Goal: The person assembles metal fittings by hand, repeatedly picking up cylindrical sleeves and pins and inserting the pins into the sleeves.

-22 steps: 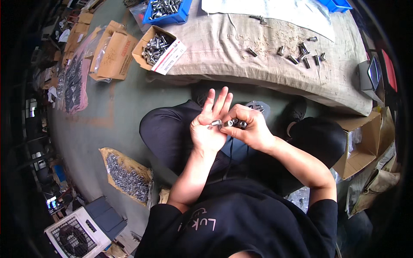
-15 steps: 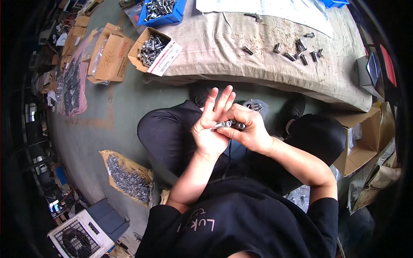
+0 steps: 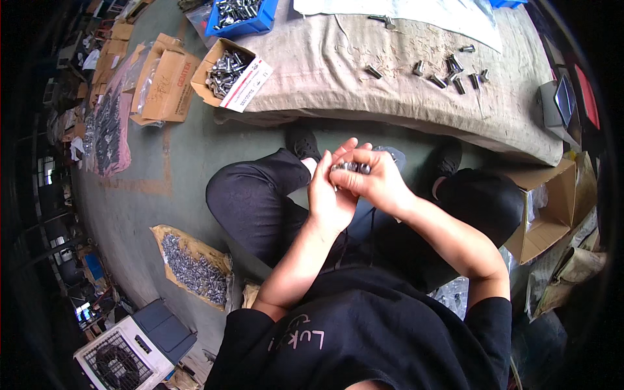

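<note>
Between my two hands, above my lap, is a small bunch of shiny metal bolts (image 3: 354, 168), their round ends showing side by side. My right hand (image 3: 385, 185) is closed on them, thumb below and fingers over the top. Cupped from the left, my left hand (image 3: 330, 201) has its thumb up and its fingers curled behind the bunch, touching it. How many bolts each hand bears is hidden by the fingers. Just beyond my right hand, a clear plastic bag (image 3: 394, 156) shows partly.
A cloth-covered table (image 3: 312, 84) ahead carries loose bolts (image 3: 455, 64), an open carton of bolts (image 3: 227, 73) and a blue bin (image 3: 242, 26). Small metal parts (image 3: 192, 268) lie on cardboard at left, near a fan unit (image 3: 123, 354). An open cardboard box (image 3: 549, 208) stands right.
My left hand's fingers, stretched upward before, have curled in round the bolts. Both hands have come closer together and the bunch has shifted slightly away from me.
</note>
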The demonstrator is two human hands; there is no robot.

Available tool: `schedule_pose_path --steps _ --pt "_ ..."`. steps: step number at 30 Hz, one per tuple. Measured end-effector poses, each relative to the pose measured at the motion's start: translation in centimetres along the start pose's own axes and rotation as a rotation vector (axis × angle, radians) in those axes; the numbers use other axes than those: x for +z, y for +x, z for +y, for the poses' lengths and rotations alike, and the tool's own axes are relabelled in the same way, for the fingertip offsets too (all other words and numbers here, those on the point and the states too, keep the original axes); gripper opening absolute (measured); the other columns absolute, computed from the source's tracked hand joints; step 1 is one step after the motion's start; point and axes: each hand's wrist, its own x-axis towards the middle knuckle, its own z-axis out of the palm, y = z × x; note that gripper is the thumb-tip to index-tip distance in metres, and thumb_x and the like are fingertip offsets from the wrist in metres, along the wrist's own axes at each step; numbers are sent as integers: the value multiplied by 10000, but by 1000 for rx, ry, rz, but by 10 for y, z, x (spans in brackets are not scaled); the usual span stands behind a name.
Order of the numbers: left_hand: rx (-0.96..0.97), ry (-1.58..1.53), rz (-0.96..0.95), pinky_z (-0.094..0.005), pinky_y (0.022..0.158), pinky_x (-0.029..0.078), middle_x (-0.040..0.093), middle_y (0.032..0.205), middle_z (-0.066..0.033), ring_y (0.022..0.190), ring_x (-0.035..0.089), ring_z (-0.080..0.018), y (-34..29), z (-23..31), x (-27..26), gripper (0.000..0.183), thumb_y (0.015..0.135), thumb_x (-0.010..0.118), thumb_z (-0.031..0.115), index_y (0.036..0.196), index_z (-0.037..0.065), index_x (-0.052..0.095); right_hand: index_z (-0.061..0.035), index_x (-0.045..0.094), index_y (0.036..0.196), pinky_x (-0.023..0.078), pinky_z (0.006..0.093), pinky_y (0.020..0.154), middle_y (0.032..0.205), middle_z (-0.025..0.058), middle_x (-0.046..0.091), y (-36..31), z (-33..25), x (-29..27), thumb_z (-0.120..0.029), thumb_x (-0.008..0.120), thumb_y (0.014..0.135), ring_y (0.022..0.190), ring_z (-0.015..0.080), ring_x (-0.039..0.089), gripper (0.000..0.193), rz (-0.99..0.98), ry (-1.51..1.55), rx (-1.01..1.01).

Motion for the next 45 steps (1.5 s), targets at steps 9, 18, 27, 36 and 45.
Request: schedule_pose_path --steps 9,18,27,36,45 --pt "-169 -125 -91 -406 894 432 554 1106 -108 1022 535 -246 3 -7 -25 484 920 361 435 1242 90 470 38 594 903 482 245 397 685 94 594 4 -14 -18 -381 570 858 419 140 527 422 -146 -15 413" --pt "-85 -238 -19 -464 954 391 518 1215 -131 1120 493 -286 8 -5 -40 400 901 398 382 1175 125 533 64 429 1220 568 360 593 1026 153 557 1 -26 -25 -290 524 892 895 239 580 492 -194 414 532" --pt "-78 -464 -134 -469 1002 344 517 1234 -112 1160 458 -299 13 -5 -46 296 857 467 324 1033 129 603 52 312 1320 512 302 797 1136 131 540 -4 -9 -13 3 595 792 969 156 556 601 -196 -239 151" --pt "-52 -424 -76 -391 1017 326 550 1189 -94 1143 477 -243 15 -1 -42 361 849 477 357 1079 101 585 -25 424 1245 421 391 927 1236 231 451 -9 4 0 14 614 707 1119 365 481 573 -31 -692 -354" --pt "-25 -540 -19 -436 883 421 576 1125 -94 1012 548 -278 10 13 -42 293 871 474 342 1021 135 617 -28 525 1138 523 251 661 1124 111 536 -4 -5 -12 88 623 704 873 167 615 459 43 -528 -475"
